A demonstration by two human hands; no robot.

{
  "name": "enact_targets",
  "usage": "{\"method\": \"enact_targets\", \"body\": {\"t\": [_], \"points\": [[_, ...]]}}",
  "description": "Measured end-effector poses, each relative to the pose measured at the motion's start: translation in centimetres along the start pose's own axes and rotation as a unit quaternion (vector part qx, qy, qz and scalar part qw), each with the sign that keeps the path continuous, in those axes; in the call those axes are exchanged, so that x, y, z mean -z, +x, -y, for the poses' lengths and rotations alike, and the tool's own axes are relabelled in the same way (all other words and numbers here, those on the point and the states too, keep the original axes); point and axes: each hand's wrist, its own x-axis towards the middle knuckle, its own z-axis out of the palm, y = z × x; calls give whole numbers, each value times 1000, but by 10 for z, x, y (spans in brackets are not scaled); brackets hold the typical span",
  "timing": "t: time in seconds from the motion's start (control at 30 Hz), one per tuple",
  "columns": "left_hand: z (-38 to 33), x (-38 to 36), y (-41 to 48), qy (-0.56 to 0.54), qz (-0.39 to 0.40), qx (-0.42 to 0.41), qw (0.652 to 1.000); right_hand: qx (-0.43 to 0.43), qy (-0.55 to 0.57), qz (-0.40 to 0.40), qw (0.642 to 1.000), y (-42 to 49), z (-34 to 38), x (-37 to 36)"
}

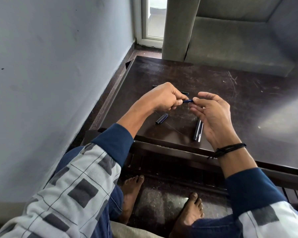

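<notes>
The left hand (162, 98) is curled tight around one end of a blue pen piece (187, 101). The right hand (211, 114) pinches the other end with its thumb and first finger, and its other fingers are loose. The pen piece is up in the air, just above the near part of the table (248, 93). A cap (161, 118) lies on the table, close to its near edge. Two pen tubes (197, 129) lie side by side on the table, also by the near edge. A small dark piece (185, 92) lies on the table farther back.
</notes>
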Motion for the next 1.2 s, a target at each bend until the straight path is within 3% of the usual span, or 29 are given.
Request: {"method": "enact_targets", "body": {"t": [0.2, 0.47, 0.57, 0.67, 0.83, 1.03, 1.2], "points": [[-1, 2, -1, 1, 1, 10, 1000, -6, 37, -14, 999, -2, 4, 1], [4, 14, -2, -22, -49, 21, 998, 41, 99, -96, 990, 11, 21, 23], [4, 17, -2, -41, -80, 14, 996, 63, -2, -93, 994, 14, 24, 29], [2, 17, -2, -66, -97, 14, 993, 61, -183, -20, 981, 13, 17, 24], [1, 15, -2, -73, -100, 16, 992, 74, -461, 52, 883, 7, -17, 4], [1, 15, -3, -62, -94, 18, 993, 93, -563, 73, 818, -6, -34, -4], [3, 15, -4, -63, -86, 20, 994, 105, -556, 59, 822, -6, -33, -3]]}}
